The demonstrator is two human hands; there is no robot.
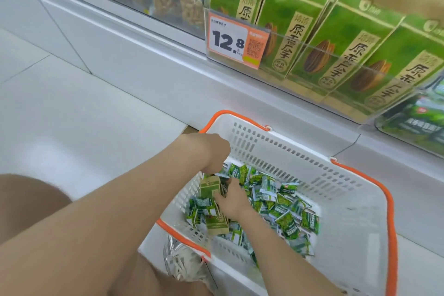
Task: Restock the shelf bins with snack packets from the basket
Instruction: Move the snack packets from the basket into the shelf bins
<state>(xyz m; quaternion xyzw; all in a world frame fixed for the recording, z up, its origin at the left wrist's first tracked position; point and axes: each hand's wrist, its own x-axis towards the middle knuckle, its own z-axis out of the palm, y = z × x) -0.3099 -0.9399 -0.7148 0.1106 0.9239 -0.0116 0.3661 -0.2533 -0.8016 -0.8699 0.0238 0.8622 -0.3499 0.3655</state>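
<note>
**Head view: both hands inside the basket below the shelf**

A white basket [348,199] with orange handles stands on the floor against the base of the shelf [149,55]. A loose heap of small green packets [276,202] lies in its near-left part.

The left hand [209,151] reaches down over the left rim, knuckles up. Its fingers are hidden under the back of the hand, so its grip cannot be told.

The right hand [231,199] lies on the heap, its fingers curled against the side of an upright packet [210,187], green and brown, just under the left hand. A second such packet [217,223] lies flat nearer the camera.

Above, a clear shelf bin [336,55] holds a row of tall green packets behind a price tag [228,41] reading 12.8. A shoe [182,262] shows just beside the basket's near corner.
</note>
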